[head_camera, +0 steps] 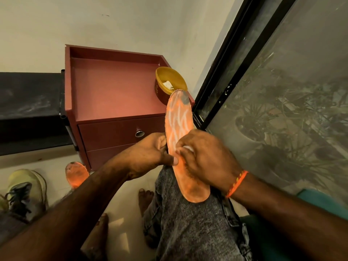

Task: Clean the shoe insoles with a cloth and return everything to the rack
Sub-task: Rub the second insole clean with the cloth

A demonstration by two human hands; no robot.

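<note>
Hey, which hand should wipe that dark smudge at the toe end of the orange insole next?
The right hand: it already grips the white cloth against the insole, below the grey smudge. The left hand pinches the insole's edge, steadying it on the knee.

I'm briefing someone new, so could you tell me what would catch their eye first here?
The orange insole at centre, held by the left hand while the right hand presses a cloth on it. Behind it, a yellow bowl sits on a red cabinet; a second insole lies on the floor, lower left.
</note>
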